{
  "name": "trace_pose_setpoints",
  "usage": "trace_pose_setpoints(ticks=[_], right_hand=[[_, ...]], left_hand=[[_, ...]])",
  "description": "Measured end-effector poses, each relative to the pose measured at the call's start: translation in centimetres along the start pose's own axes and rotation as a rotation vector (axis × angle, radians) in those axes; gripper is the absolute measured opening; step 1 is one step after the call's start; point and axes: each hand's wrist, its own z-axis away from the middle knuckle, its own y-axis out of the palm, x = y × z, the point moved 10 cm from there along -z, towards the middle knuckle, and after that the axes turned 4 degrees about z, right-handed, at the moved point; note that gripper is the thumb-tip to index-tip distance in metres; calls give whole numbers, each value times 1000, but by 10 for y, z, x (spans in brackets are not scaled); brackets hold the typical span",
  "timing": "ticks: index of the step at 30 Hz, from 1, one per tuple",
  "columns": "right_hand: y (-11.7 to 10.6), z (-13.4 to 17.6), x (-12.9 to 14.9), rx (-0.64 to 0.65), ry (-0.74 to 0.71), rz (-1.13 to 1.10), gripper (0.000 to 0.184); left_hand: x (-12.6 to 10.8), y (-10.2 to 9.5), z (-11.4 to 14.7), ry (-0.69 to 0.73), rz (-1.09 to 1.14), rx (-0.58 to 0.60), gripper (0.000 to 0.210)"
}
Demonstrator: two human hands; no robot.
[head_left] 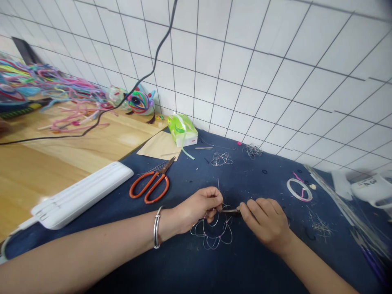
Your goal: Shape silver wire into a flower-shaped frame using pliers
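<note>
My left hand (199,208) pinches a piece of thin silvery wire, one end of which sticks up above the fingers. Below it hangs a flower-like wire frame (214,239) of several loops, with small pinkish joins. My right hand (266,222) is wrapped around a dark-handled tool, apparently pliers (229,212), whose narrow metal tip meets the wire at my left fingertips. Most of the pliers' handle is hidden in my palm. A silver bangle (157,227) circles my left wrist.
Orange-handled scissors (156,179) lie left of my hands, beside a white power strip (82,194). Behind are a green tissue pack (183,130) and another looped wire piece (221,159). A tape roll (299,190), wire scraps (321,226) and a white mug (372,190) are to the right.
</note>
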Motion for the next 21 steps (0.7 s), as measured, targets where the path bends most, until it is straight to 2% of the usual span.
trace_pose_setpoints(ticks=[9, 21], right_hand=[[2, -3, 3, 35, -7, 25, 16], [18, -3, 3, 207, 80, -43, 14]], left_hand=[[-13, 0, 0, 87, -137, -55, 17], [-33, -2, 1, 252, -503, -108, 15]])
